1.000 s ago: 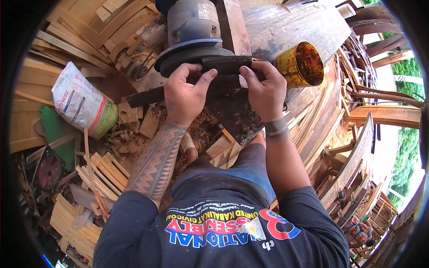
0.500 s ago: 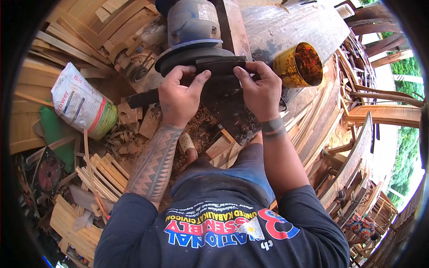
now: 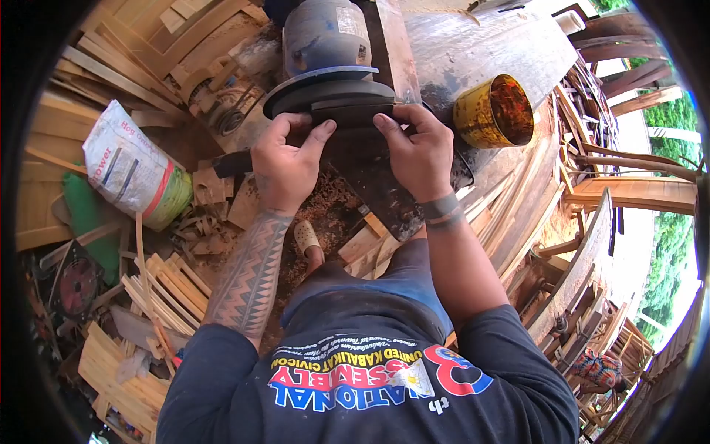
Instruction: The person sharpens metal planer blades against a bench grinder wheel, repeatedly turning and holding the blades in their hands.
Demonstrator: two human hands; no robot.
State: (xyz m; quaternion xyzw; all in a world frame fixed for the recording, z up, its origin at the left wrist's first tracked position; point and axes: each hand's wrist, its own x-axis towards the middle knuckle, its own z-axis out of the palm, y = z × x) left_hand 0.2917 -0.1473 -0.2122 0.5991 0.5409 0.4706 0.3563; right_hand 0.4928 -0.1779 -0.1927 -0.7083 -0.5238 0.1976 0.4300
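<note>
Between my two hands is a dark flat strip [image 3: 349,115], held level along the front of a round grinding disc [image 3: 333,95]. My left hand [image 3: 285,166] pinches its left end between thumb and fingers. At the other end, my right hand [image 3: 423,155] grips it the same way, thumb on the near side. The strip lies right at the disc's face; whether they touch, I cannot tell. Behind the disc sits a dusty blue motor [image 3: 325,37]. Below the strip is a dark, worn plate [image 3: 373,166].
To the right of my hands stands a stained yellow can [image 3: 473,111] on the bench [image 3: 488,44]. A white sack [image 3: 129,159] leans at left among wood offcuts [image 3: 170,285]. Wood shavings [image 3: 333,196] cover the ground. Another person [image 3: 595,370] is far off at lower right.
Both hands have shifted left along the disc, carrying the strip with them. My grip on it looks the same.
</note>
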